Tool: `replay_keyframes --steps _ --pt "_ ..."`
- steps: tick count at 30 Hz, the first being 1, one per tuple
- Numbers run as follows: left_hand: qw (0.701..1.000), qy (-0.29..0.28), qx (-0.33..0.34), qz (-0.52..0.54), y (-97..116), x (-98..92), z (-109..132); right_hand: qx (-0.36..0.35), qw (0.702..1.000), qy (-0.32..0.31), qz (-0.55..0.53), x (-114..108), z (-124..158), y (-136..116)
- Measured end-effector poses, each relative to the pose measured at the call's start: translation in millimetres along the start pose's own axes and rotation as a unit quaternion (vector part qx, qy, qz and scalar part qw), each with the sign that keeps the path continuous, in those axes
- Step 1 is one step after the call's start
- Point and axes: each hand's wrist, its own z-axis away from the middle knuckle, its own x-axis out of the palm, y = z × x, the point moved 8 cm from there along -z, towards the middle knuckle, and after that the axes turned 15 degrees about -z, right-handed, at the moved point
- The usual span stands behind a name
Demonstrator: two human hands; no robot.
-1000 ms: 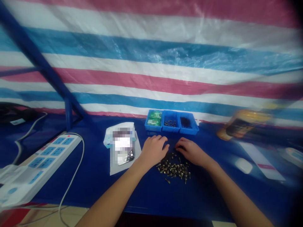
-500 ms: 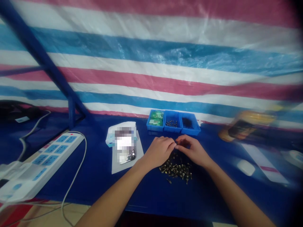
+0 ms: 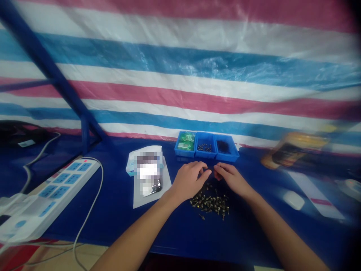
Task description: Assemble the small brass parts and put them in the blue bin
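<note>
Left hand (image 3: 187, 180): curled narrow, cannot tell whether holding anything
Right hand (image 3: 232, 180): curled narrow, cannot tell whether holding anything, fingertips just beside the other hand's
Screws (image 3: 210, 203): loose pile on the surface (image 3: 113, 226), just below both hands
Blue parts bins (image 3: 207, 146): three in a row, at the far edge

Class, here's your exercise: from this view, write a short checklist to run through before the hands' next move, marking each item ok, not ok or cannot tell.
1. Anything pinched by the left hand or right hand: cannot tell, fingertips hidden.
2. Screws all in one pile: not ok, one stray screw lies apart.
3. Three blue bins side by side, in view: ok.
4. Contents of the rightmost bin: cannot tell, too dark.
5. Phone apart from the hands: ok, on a paper sheet left of the left hand.
</note>
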Motion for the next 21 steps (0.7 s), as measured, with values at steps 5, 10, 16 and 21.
replay_keyframes --steps 5,10,16,21 --pt "0.999 0.013 -0.037 -0.002 -7.4 -2.0 0.8 0.075 0.986 0.12 -0.092 -37.1 -4.1 23.9" --pt "0.999 0.009 -0.029 -0.023 -5.5 0.3 0.6 -0.031 0.97 0.219 -0.102 -62.7 -2.9 10.7" --pt "0.981 0.057 -0.078 -0.167 -12.2 -3.5 2.9 -0.053 0.99 0.093 0.088 -33.7 -1.6 -0.9" --pt "0.938 0.098 -0.16 -0.291 -32.2 -23.4 7.5 -0.095 0.952 -0.089 0.278 20.6 9.6 -9.4"
